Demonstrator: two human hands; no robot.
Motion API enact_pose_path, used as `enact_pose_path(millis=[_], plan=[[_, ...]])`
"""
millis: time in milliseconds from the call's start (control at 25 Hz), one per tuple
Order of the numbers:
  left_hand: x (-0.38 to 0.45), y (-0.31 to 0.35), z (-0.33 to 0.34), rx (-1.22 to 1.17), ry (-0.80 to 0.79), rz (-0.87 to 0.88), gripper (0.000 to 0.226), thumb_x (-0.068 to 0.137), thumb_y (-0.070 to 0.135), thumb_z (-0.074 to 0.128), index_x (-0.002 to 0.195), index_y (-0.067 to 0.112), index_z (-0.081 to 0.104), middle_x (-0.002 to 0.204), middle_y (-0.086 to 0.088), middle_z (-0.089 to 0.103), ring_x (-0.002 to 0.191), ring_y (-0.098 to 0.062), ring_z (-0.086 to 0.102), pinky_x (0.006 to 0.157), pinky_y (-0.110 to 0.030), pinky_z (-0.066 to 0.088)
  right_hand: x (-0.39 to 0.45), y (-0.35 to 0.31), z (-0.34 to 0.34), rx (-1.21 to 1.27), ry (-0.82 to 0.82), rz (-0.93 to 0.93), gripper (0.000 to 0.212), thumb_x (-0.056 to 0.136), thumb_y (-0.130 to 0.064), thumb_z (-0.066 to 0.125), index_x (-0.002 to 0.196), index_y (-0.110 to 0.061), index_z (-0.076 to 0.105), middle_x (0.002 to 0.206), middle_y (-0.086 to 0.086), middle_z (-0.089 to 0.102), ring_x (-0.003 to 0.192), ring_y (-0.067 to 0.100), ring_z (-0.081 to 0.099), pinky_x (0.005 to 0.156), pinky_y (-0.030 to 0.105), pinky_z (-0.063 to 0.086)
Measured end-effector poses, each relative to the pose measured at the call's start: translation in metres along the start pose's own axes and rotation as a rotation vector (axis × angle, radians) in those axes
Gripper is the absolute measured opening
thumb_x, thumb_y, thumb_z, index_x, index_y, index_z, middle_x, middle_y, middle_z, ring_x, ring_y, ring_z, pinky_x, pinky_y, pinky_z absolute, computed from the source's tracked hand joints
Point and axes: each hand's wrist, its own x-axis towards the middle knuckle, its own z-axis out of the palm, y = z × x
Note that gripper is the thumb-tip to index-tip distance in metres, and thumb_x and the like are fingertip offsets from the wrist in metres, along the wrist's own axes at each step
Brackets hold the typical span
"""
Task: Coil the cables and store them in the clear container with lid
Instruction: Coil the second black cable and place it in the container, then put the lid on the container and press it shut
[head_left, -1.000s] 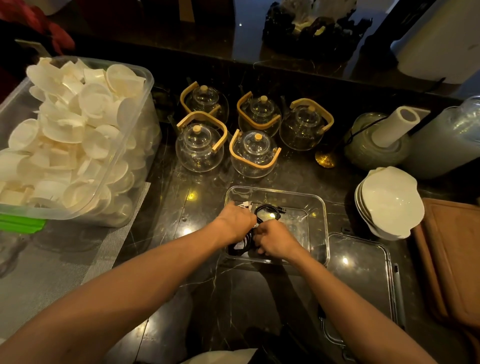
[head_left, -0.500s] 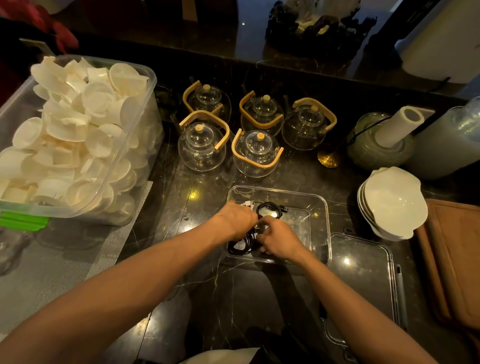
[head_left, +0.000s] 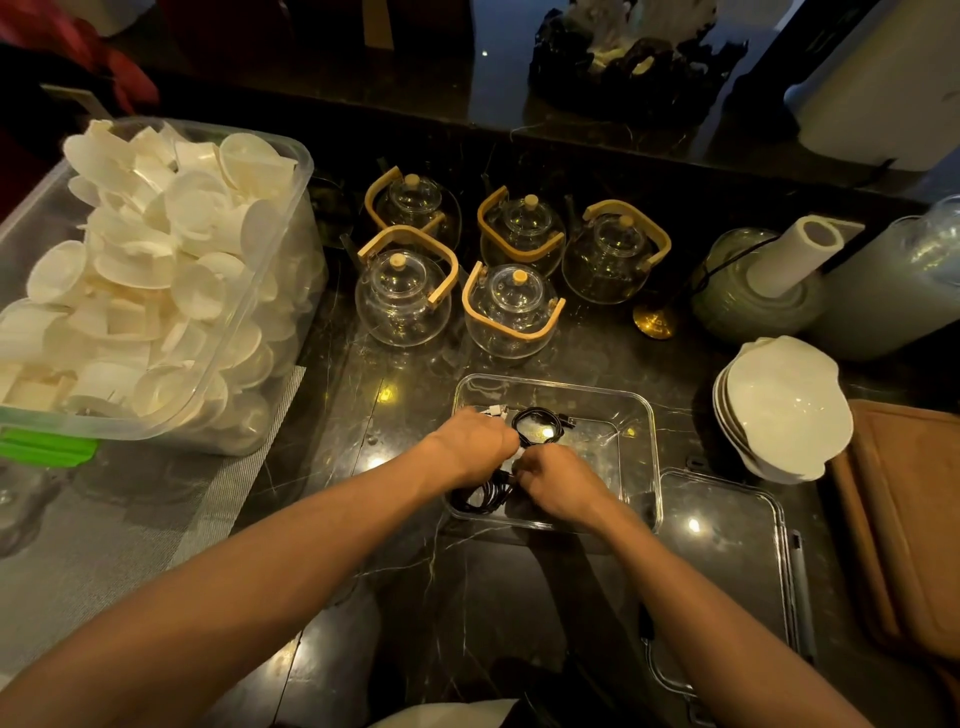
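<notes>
So both hands are down inside the clear container (head_left: 636, 415), which sits on the dark marble surface (head_left: 405, 571) right in front of the person. The left hand (head_left: 470, 444) is knuckles-up over the left half of the box, the right hand (head_left: 558, 486) just beside it, the two nearly touching. Fingers on both are curled downward into the cables, but the backs of the hands hide the tips, so I honestly can't tell whether they're pinching a cable or just pressing on it.

Cables: there's a coiled black cable (head_left: 537, 426) lying flat on the container floor just past the hands, looped into a neat ring. A second bunch of black cable (head_left: 480, 499) sits in the near-left corner of the box, partly under the left wrist. A bit of white cable or plug (head_left: 493, 410) pokes out beyond the left hand's knuckles.

The lid (head_left: 727, 561) is off, lying flat on the surface to the right of the container, touching or almost touching its near-right corner.

Other stuff around: five glass teapots (head_left: 402, 299) with wooden handles clustered behind the container, a big plastic bin (head_left: 249, 332) heaped with white cups on the left, a stack of white bowls (head_left: 784, 410) on the right and a brown board (head_left: 914, 519) next to that.
</notes>
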Motion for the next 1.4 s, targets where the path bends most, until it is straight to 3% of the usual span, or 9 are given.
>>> enact_pose_path(millis=[200, 320, 400, 520, 720, 920, 1080, 1280, 1400], plan=[[0.002, -0.003, -0.004, -0.103, 0.043, 0.022, 0.017, 0.097, 0.015, 0.058, 0.110, 0.016, 0.069, 0.108, -0.008, 0.072, 0.102, -0.028, 0.068, 0.082, -0.036, 0.047, -0.005, -0.002, -0.010, -0.014, 0.038, -0.009, 0.016, 0.099, -0.020, 0.057, 0.101, -0.017, 0.072, 0.085, 0.001, 0.070, 0.078, 0.020, 0.066, 0.066, 0.032, 0.049], [-0.002, -0.013, -0.022, -0.403, 0.085, 0.007, 0.025, 0.099, 0.024, 0.059, 0.121, 0.018, 0.070, 0.115, -0.003, 0.073, 0.103, -0.018, 0.067, 0.087, -0.033, 0.052, -0.018, -0.005, -0.027, 0.052, 0.094, -0.032, 0.015, 0.101, -0.025, 0.057, 0.102, -0.021, 0.072, 0.078, -0.003, 0.069, 0.068, 0.014, 0.063, 0.059, 0.030, 0.047], [-0.004, -0.021, -0.036, -0.559, 0.193, -0.023, 0.023, 0.099, 0.024, 0.061, 0.118, 0.017, 0.072, 0.111, 0.000, 0.075, 0.096, -0.009, 0.067, 0.087, -0.029, 0.053, -0.035, -0.003, -0.042, 0.141, 0.199, -0.041, 0.014, 0.102, -0.023, 0.059, 0.102, -0.022, 0.073, 0.080, -0.004, 0.071, 0.071, 0.014, 0.066, 0.062, 0.029, 0.050], [-0.003, -0.025, -0.051, -0.689, 0.343, -0.070, 0.021, 0.098, 0.026, 0.062, 0.112, 0.016, 0.075, 0.101, 0.002, 0.077, 0.088, -0.008, 0.069, 0.084, -0.034, 0.058, -0.070, 0.013, -0.064, 0.307, 0.368, -0.010, 0.011, 0.100, -0.023, 0.063, 0.099, -0.023, 0.074, 0.080, -0.004, 0.074, 0.071, 0.015, 0.070, 0.065, 0.032, 0.059], [0.005, 0.018, -0.061, -0.796, 0.353, 0.002, 0.021, 0.097, 0.028, 0.063, 0.108, 0.016, 0.076, 0.094, 0.003, 0.076, 0.084, -0.007, 0.069, 0.081, -0.038, 0.059, -0.134, 0.050, -0.082, 0.445, 0.666, 0.131, 0.009, 0.098, -0.020, 0.066, 0.097, -0.022, 0.074, 0.078, 0.000, 0.073, 0.068, 0.021, 0.069, 0.060, 0.034, 0.059], [0.027, 0.112, -0.064, -0.765, 0.223, 0.171, 0.028, 0.098, 0.033, 0.062, 0.120, 0.017, 0.070, 0.113, -0.001, 0.072, 0.101, -0.012, 0.066, 0.091, -0.038, 0.057, -0.175, 0.088, -0.070, 0.500, 0.798, 0.269, 0.008, 0.096, -0.025, 0.068, 0.098, -0.023, 0.076, 0.080, -0.004, 0.073, 0.071, 0.016, 0.069, 0.062, 0.040, 0.060], [0.051, 0.171, -0.058, -0.577, 0.174, 0.209, 0.048, 0.096, 0.036, 0.063, 0.139, 0.018, 0.054, 0.138, -0.008, 0.057, 0.126, -0.023, 0.055, 0.105, -0.041, 0.047, -0.195, 0.119, -0.050, 0.545, 0.827, 0.380, 0.013, 0.093, -0.031, 0.071, 0.101, -0.022, 0.075, 0.083, -0.006, 0.073, 0.075, 0.015, 0.069, 0.071, 0.045, 0.061], [0.087, 0.209, -0.051, -0.411, 0.136, 0.185, 0.064, 0.090, 0.037, 0.067, 0.147, 0.016, 0.045, 0.149, -0.015, 0.044, 0.138, -0.033, 0.043, 0.113, -0.047, 0.040, -0.224, 0.148, -0.011, 0.498, 0.769, 0.523, 0.039, 0.092, -0.032, 0.072, 0.127, -0.018, 0.065, 0.111, -0.002, 0.069, 0.100, 0.019, 0.066, 0.082, 0.032, 0.050], [0.105, 0.218, -0.040, -0.251, 0.061, 0.201, 0.065, 0.088, 0.037, 0.069, 0.145, 0.017, 0.045, 0.146, -0.018, 0.042, 0.138, -0.038, 0.040, 0.112, -0.048, 0.040, -0.235, 0.160, 0.017, 0.301, 0.685, 0.503, 0.048, 0.091, -0.033, 0.071, 0.136, -0.019, 0.060, 0.133, 0.000, 0.061, 0.122, 0.022, 0.058, 0.094, 0.035, 0.048]])
